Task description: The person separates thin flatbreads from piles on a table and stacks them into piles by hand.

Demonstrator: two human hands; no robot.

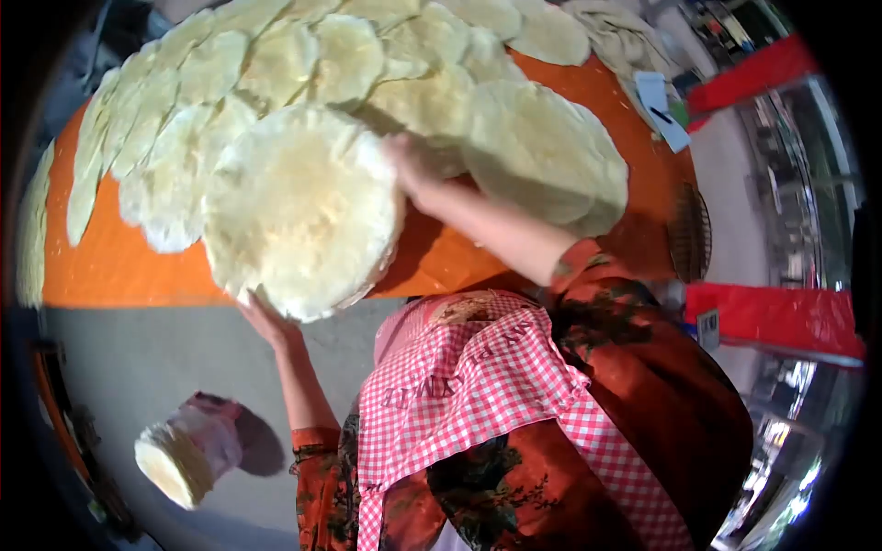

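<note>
A thick stack of round, pale flatbreads is tilted up at the front edge of the orange-covered table. My left hand grips its lower left rim, with fingertips showing at the edge and the rest underneath. On the opposite side my right hand holds the right rim, slightly blurred, its fingers partly hidden by the bread. Beyond the stack, many overlapping flatbreads are spread over the table. To the right of my right hand lies another pile of large round flatbreads.
Orange cloth covers the table. A bag of stacked flatbreads sits on the grey floor at lower left. A cloth, light blue paper with a pen and a dark wire rack are at the right. Red strips hang beyond.
</note>
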